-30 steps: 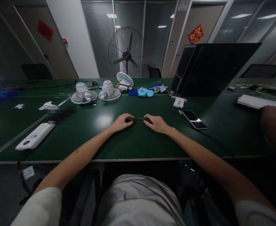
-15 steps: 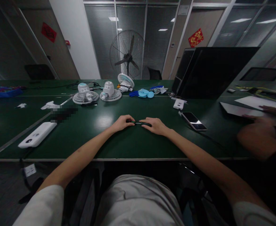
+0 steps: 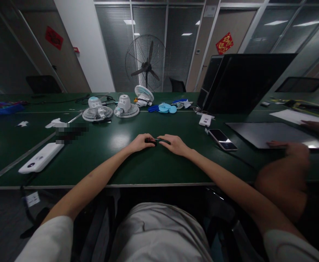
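Both my hands rest close together over the green table (image 3: 137, 163), fingers pinched. In my right hand (image 3: 176, 144) is a screwdriver (image 3: 164, 141) with a dark handle, its thin metal shaft pointing left. My left hand (image 3: 140, 143) is closed on a small dark piece (image 3: 150, 141), whose kind is too small to make out. The tip of the shaft meets this piece or lies right beside it; which of the two I cannot tell. My fingers partly cover both things.
A phone (image 3: 222, 139) and a white device (image 3: 205, 120) lie right of my hands. White fan heads (image 3: 126, 109) stand further back, near blue gloves (image 3: 166, 108). Left is a white power bank (image 3: 41, 157). A co-worker's hand (image 3: 295, 153) touches a grey laptop-like panel (image 3: 274, 133) at the right.
My hands have come slightly closer together, and less of the shaft shows between them. At the right, the co-worker's hand and the grey panel have moved, and the panel now lies flatter.
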Demonstrator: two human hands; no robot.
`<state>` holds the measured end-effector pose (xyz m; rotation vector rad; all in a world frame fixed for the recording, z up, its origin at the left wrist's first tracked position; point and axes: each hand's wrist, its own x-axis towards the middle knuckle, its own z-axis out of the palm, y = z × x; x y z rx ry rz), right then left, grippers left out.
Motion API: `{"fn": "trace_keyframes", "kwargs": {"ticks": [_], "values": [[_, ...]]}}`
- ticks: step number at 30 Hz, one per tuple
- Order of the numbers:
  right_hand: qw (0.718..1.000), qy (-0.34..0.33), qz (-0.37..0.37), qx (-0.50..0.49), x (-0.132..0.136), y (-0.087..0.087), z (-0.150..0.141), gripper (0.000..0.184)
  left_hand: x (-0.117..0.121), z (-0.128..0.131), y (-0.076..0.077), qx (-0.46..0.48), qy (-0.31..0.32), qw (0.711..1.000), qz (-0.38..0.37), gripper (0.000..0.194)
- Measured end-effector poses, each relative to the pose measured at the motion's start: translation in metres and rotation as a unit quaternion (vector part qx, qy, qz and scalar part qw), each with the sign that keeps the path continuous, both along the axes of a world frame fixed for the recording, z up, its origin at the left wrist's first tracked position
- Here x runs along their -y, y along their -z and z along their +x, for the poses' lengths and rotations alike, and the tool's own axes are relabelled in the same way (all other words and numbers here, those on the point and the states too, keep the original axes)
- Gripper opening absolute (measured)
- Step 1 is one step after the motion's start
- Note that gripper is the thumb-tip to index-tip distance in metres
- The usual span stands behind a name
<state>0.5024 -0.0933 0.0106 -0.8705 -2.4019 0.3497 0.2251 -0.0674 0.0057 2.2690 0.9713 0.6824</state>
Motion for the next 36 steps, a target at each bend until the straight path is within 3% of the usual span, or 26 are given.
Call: {"fn": "trace_keyframes", "kwargs": {"ticks": [8, 15, 20, 24, 27, 31, 36], "values": [[0.990, 0.123, -0.025, -0.066, -0.012, 0.007, 0.008, 0.039, -0.003, 0.002, 0.006, 0.009, 0.013, 1.000, 0.003, 0.032], [0.980, 0.177, -0.046, -0.081, -0.016, 0.008, 0.024, 0.040, -0.013, -0.021, 0.001, -0.036, 0.000, 0.995, 0.088, 0.030], [0.977, 0.181, -0.061, -0.100, -0.021, 0.008, 0.033, 0.039, -0.040, -0.053, 0.009, -0.055, -0.068, 0.990, 0.108, 0.035], [0.975, 0.184, -0.074, -0.097, -0.022, 0.005, 0.032, 0.040, -0.074, -0.077, 0.020, -0.072, -0.149, 0.972, 0.165, 0.037], [0.975, 0.180, -0.089, -0.098, -0.023, 0.003, 0.030, 0.041, -0.099, -0.083, 0.025, -0.078, -0.173, 0.962, 0.194, 0.034], [0.975, 0.177, -0.092, -0.094, -0.024, 0.004, 0.030, 0.039, -0.113, -0.079, 0.024, -0.095, -0.130, 0.973, 0.165, 0.032], [0.977, 0.176, -0.080, -0.090, -0.024, 0.008, 0.031, 0.040, -0.103, -0.073, 0.016, -0.146, -0.085, 0.973, 0.156, 0.037]]}}
